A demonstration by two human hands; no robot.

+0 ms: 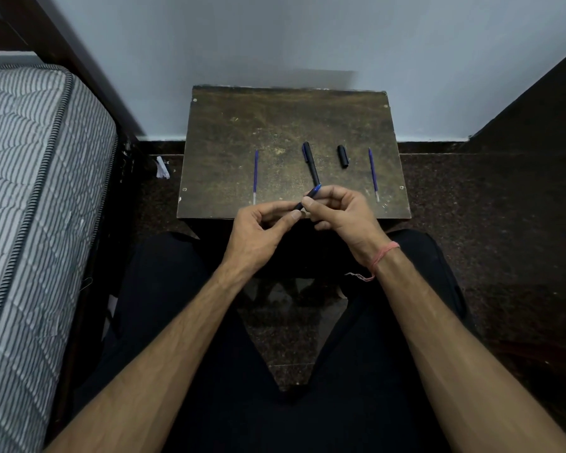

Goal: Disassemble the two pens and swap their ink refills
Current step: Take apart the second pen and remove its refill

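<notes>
On the small dark table (pixel 229 125) lie two thin blue ink refills, one on the left (pixel 255 176) and one on the right (pixel 373 174). Between them lie a black pen body with a blue clip (pixel 311 163) and a short black cap piece (pixel 342 156). Over the table's near edge, my left hand (pixel 258 235) and my right hand (pixel 340 210) both pinch a second dark pen part with a blue end (pixel 311 196). It slants up to the right, and my fingers hide its lower end.
A striped mattress (pixel 30 197) on a dark frame stands close on the left. A dark furniture panel (pixel 536 116) rises at the right. The wall is right behind the table. My legs in dark trousers flank the near side, over a dark speckled floor.
</notes>
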